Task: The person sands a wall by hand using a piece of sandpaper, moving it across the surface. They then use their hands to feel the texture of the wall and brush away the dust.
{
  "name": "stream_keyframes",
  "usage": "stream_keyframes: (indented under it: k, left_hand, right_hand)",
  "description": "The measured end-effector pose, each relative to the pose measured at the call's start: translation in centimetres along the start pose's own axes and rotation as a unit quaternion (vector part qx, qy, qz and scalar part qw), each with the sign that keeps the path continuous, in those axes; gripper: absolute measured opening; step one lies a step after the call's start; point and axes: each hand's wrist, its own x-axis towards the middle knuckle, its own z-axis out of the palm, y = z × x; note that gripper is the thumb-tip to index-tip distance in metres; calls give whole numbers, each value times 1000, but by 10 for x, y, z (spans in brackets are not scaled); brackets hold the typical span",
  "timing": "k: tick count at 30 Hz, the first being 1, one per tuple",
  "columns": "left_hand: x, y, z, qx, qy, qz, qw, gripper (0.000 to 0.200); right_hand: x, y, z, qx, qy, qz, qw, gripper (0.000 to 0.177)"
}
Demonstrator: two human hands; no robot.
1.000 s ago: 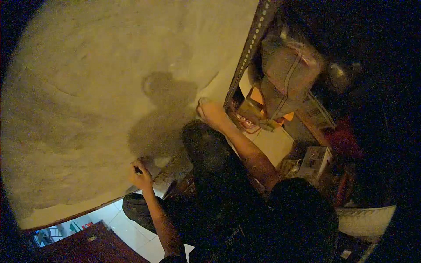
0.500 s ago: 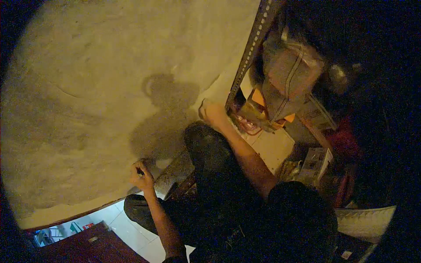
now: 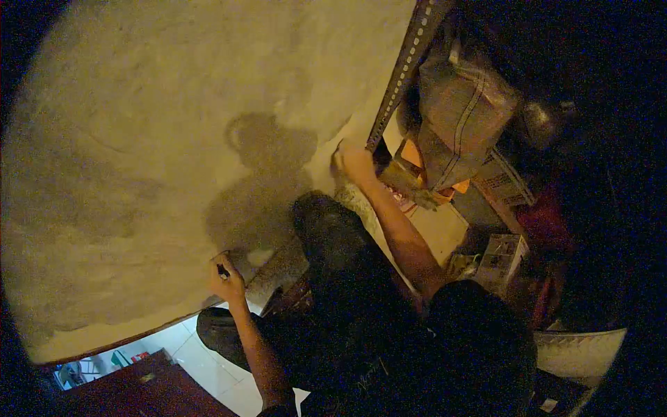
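Note:
My left hand point(image 3: 228, 279) is closed in front of the pale, rough wall point(image 3: 125, 174), its fingers wrapped round a small dark object point(image 3: 222, 271) whose kind I cannot make out. Farther up and to the right, my right hand point(image 3: 354, 163) is curled beside the wall, close to the lower end of a dark strip with a row of light holes point(image 3: 397, 76). What its fingers hold, if anything, is hidden. My bent knee point(image 3: 323, 215) in dark cloth lies between the two hands. A shadow falls on the wall between them.
A bulky translucent bag point(image 3: 462, 111) with a dark seam sits at the upper right, above orange pieces point(image 3: 411, 154). A box point(image 3: 500, 260) stands lower down. At the bottom left are white floor tiles point(image 3: 201, 354) and a dark red surface point(image 3: 139, 393).
My right hand has moved a little up and to the right, nearer the perforated strip, with its forearm following. My left hand stays almost where it was.

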Motion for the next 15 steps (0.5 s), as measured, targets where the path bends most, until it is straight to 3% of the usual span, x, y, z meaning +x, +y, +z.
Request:
stream_keyframes:
  k: [1, 3, 4, 6, 7, 9, 13, 15]
  left_hand:
    - [-1, -1, 2, -25, 18, 2, 1000, 21]
    - [-4, 4, 3, -51, 30, 2, 998, 21]
    - [-4, 7, 1, -13, 30, -20, 999, 21]
    - [-1, 12, -2, 25, 32, -43, 998, 21]
    - [3, 14, -2, 11, 41, -7, 999, 21]
    - [1, 14, -4, -2, 51, 26, 998, 22]
    - [8, 16, -9, 14, 20, 34, 999, 22]
    - [5, 18, -7, -4, 19, 35, 999, 21]
  right_hand:
    - [-2, -7, -4, -1, 1, 3, 1000, 26]
    - [-7, -14, -13, -6, -20, -120, 993, 24]
    - [-7, -13, -19, -7, -21, -117, 993, 24]
    - [0, -10, -24, 16, -72, -71, 995, 24]
    - [3, -4, -20, 16, -73, -72, 995, 24]
    - [10, 5, -20, 3, -28, 35, 999, 26]
    - [18, 22, -19, -10, -23, 32, 999, 27]
    - [27, 42, -14, 7, 74, 91, 993, 26]
